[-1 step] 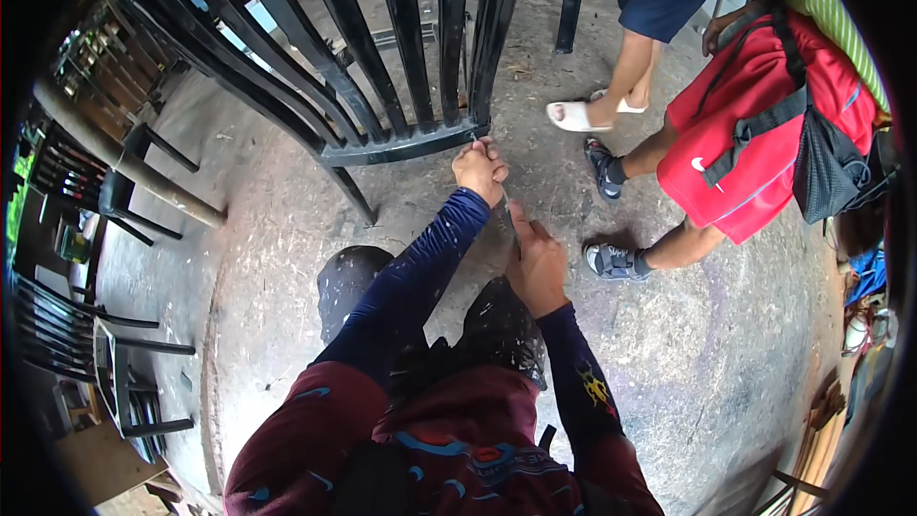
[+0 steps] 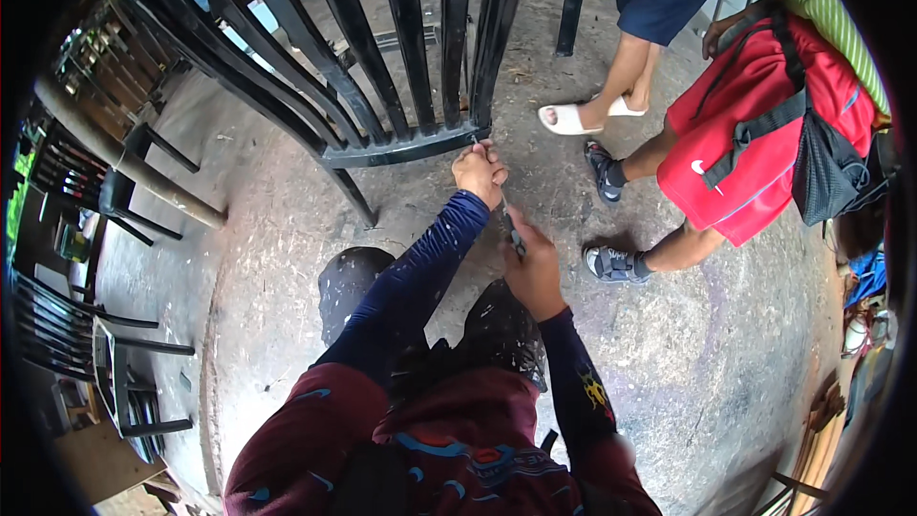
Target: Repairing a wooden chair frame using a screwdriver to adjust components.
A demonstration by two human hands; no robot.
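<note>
A black wooden chair (image 2: 408, 148) with a slatted back is tipped before me, its lower back rail facing me. At the right end of that rail, my left hand (image 2: 479, 173) is closed, its fingertips pinched against the corner around a slim shaft; the tip is hidden. My right hand (image 2: 533, 268), a little lower and nearer to me, is closed around the handle of what looks like a screwdriver (image 2: 517, 241). The shaft points up toward the left hand and the rail.
At right stands a person in red shorts (image 2: 726, 158) with a black bag (image 2: 841, 167). Beyond, another person in white slippers (image 2: 571, 118) is close to the chair. A pole (image 2: 124, 155) and more black chairs (image 2: 115, 363) are at left. Boards (image 2: 812, 444) lie at lower right.
My right hand has turned on the handle, its fingers now curled further round it. My left hand stays at the rail. The nearer white slipper has shifted slightly left.
</note>
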